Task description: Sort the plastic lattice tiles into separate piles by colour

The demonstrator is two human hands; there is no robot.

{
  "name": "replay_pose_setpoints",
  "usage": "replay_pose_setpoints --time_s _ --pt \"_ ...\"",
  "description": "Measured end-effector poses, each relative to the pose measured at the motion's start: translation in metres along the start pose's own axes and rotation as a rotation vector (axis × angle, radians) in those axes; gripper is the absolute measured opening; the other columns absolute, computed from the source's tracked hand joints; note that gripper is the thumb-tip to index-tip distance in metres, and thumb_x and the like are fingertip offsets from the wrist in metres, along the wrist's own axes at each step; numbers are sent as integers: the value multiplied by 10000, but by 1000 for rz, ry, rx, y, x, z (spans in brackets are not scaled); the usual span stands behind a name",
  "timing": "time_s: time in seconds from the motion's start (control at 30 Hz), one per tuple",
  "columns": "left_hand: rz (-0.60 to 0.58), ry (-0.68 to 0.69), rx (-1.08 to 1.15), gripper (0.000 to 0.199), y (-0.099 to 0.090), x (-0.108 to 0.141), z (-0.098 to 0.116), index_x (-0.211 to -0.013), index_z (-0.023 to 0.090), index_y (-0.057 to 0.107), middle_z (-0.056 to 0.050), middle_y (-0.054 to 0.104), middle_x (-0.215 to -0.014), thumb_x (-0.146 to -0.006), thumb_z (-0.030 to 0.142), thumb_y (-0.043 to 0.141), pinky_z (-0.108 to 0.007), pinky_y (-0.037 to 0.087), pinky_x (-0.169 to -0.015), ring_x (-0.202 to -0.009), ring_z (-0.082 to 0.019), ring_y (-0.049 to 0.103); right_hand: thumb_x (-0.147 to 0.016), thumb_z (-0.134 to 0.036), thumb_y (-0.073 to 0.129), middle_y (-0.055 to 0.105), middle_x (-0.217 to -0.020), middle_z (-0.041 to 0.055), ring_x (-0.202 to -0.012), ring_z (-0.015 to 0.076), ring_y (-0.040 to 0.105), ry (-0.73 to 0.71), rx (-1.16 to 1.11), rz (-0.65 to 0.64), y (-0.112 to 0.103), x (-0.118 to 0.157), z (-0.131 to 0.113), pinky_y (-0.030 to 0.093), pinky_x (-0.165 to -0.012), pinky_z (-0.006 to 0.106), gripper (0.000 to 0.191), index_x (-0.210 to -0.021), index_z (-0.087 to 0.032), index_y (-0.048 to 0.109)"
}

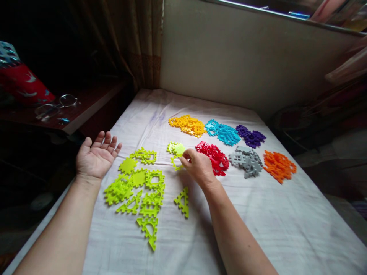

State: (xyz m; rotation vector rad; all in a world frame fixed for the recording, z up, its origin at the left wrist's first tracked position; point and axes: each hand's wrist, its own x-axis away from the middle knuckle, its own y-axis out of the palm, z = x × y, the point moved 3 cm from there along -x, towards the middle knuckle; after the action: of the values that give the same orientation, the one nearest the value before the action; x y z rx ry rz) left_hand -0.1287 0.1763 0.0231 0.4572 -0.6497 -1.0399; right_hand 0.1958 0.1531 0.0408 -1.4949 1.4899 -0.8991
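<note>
My left hand (97,156) lies palm up, fingers loosely spread, with nothing in it, at the left edge of the white-covered surface (258,221). My right hand (197,164) is pinched at a lime green piece (176,163) beside a small group of green pieces (175,148). Many more lime green toothed pieces (139,177) are spread between my hands, some overlapping. One green triangle (182,202) lies apart, below my right hand. Just behind my right hand is a red pile (219,160), partly covered by it.
Yellow (187,125), light blue (226,133) and purple (250,136) piles lie at the back. Grey (248,162) and orange (279,166) piles are at the right. Glasses (57,107) and a red container (27,84) rest on a dark side table.
</note>
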Motion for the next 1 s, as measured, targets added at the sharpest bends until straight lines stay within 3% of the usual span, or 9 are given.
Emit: replay_pose_setpoints --time_s 0.13,0.27,0.37,0.47,0.57,0.67,0.83,1.0 --pt "2 1 -1 307 0 0 0 -903 291 668 -23 759 -1042 -941 469 421 -399 608 -846 -1054 -215 701 -863 -330 586 729 -791 16 -687 166 659 43 -228 169 18 -6 7 462 -688 269 130 -829 -233 665" --pt "7 -2 -3 316 0 0 0 -891 299 668 -17 757 -1058 -943 465 405 -389 609 -838 -1072 -216 697 -856 -315 559 737 -862 24 -690 158 658 29 -320 184 28 -9 9 489 -726 277 145 -854 -225 673" --pt "1 -2 -4 327 0 0 -1 -900 296 673 -13 756 -1069 -944 465 396 -382 612 -832 -1072 -208 696 -852 -289 563 744 -915 34 -713 160 659 48 -288 170 19 -9 11 493 -762 288 153 -892 -219 693" --pt "-12 -6 -6 338 -1 -1 -1 -911 288 676 -14 753 -1083 -947 473 395 -378 611 -841 -1062 -201 699 -846 -270 598 744 -855 17 -717 159 658 58 -260 49 3 -5 11 483 -722 274 122 -852 -223 711" --pt "-9 -4 -1 340 0 0 -1 -896 287 677 -8 756 -1068 -951 474 398 -378 607 -846 -1036 -200 707 -825 -272 647 728 -782 -1 -699 154 653 -18 -256 -213 -9 7 10 467 -652 247 92 -809 -225 724" --pt "-9 -11 14 350 1 1 0 -881 284 683 9 762 -1039 -957 456 389 -389 605 -848 -1010 -201 712 -768 -189 675 721 -825 3 -714 146 654 -150 -235 -418 -16 26 12 477 -653 234 152 -899 -220 746" --pt "-9 -4 39 324 -1 0 0 -867 291 682 3 765 -1022 -941 459 415 -395 608 -836 -1008 -199 709 -692 -5 603 686 -1070 38 -957 165 659 -440 -261 -409 -18 56 14 517 -851 260 494 -1093 -261 736" --pt "-19 -13 52 321 -3 -2 -1 -867 290 678 -6 763 -1032 -943 450 410 -387 601 -852 -1009 -191 709 -699 16 627 665 -1056 49 -960 181 634 -500 -153 -332 -12 70 12 512 -864 294 451 -1012 -276 766"
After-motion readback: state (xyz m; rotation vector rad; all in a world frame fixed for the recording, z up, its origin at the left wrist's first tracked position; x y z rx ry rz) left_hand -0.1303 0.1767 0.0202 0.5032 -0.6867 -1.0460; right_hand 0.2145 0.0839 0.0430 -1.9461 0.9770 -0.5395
